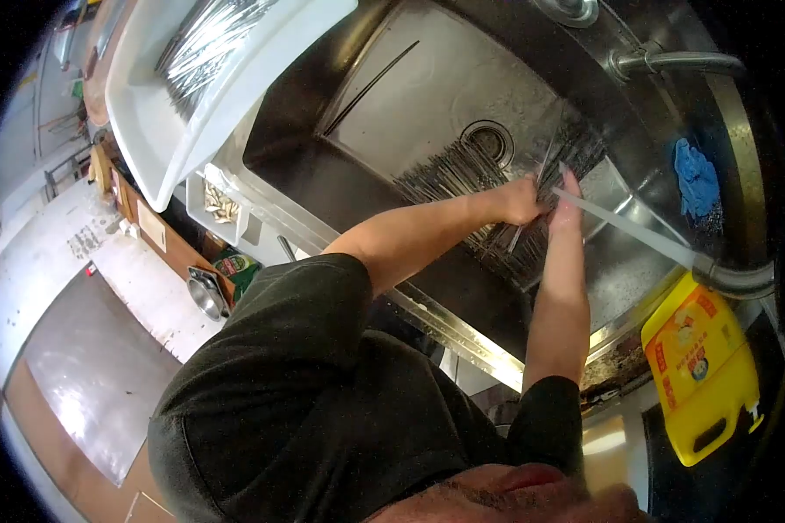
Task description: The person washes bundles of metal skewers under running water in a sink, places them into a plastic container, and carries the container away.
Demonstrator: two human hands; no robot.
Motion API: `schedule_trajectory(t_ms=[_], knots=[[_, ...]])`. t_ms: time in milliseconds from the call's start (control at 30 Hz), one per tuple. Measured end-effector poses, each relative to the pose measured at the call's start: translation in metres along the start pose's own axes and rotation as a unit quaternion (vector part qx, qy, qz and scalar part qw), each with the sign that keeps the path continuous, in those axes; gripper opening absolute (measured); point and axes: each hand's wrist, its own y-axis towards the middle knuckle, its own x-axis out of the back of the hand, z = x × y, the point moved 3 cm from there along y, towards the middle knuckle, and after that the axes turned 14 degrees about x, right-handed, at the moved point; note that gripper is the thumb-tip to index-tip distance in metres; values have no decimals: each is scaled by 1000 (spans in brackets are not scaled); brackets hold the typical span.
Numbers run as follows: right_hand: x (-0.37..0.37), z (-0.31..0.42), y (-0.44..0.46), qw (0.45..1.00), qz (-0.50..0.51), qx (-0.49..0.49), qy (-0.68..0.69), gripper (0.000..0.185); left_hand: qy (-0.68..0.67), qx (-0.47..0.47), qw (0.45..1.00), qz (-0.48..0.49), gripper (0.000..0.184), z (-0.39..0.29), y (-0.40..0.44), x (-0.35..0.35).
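In a metal sink, my left hand is closed around thin dark sticks, some of which stick out above and below the fist. Right beside it is my right hand, its visible fingers stretched out against the sticks. Many more thin sticks lie in a dense row under and around both hands. A pale stream, water or a tube, runs from a metal spout to my right hand. One long dark stick lies apart near the sink's far left side.
A white tub of shiny thin rods stands at the upper left, above a smaller white container. A drain lies beyond the sticks. At the right are a crumpled blue cloth or glove and a yellow jug.
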Motion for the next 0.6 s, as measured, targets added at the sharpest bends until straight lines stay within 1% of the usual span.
schedule_trajectory(t_ms=[33, 67, 100, 133, 167, 200, 233, 267, 300, 367, 400, 433, 467, 500, 533, 567, 600], knots=[[-17, 8, -7, 997, -46, -40, 56, 62, 6, -9, 1000, -9, 58, 1, 7, -5], [-36, 20, -15, 993, -66, -29, -95, 59, 71, -30, 997, 18, 58, 2, 14, -9], [-55, 33, -26, 965, -85, -21, -246, 57, 133, -49, 989, 48, 59, 5, 20, -13], [-71, 49, -36, 915, -100, -15, -391, 54, 193, -67, 976, 77, 59, 8, 21, -19], [-87, 69, -45, 863, -39, -26, -502, 51, 88, 13, 996, 30, 59, -6, -3, -4], [-72, 53, -36, 924, -62, -20, -378, 47, 55, 2, 999, 1, 60, -4, -13, 0], [-45, 25, -17, 966, -81, -11, -246, 44, 21, -10, 999, -31, 61, -3, -19, 7], [-22, 5, -1, 989, -97, -4, -111, 40, -15, -23, 998, -63, 62, -3, -20, 13], [-8, 2, 4, 998, -41, 0, -38, 39, -96, -28, 995, 11, 71, 17, -1, 8], [-21, 15, -11, 999, -21, 41, 8, 41, -261, 37, 962, 73, 62, 31, 22, -3], [-31, 25, -19, 998, -12, 60, 28, 42, -342, 69, 931, 105, 58, 33, 28, -9], [-36, 30, -22, 996, -64, 55, -9, 47, -230, 94, 966, 74, 49, -3, -14, 29], [-45, 35, -23, 991, -115, 48, -46, 51, -155, 42, 986, 53, 48, 11, 5, 13], [-44, 35, -23, 988, -132, 47, -71, 54, -78, -13, 996, 31, 47, 35, 40, -14], [-43, 35, -23, 983, -149, 45, -97, 57, 67, -91, 993, 26, 47, 24, 31, -9], [-36, 31, -20, 984, -130, 48, -115, 57, 198, -175, 964, 2, 47, 12, 21, -4], [-28, 25, -15, 984, -110, 51, -131, 58, 85, -109, 990, -3, 44, 12, 16, -4]])
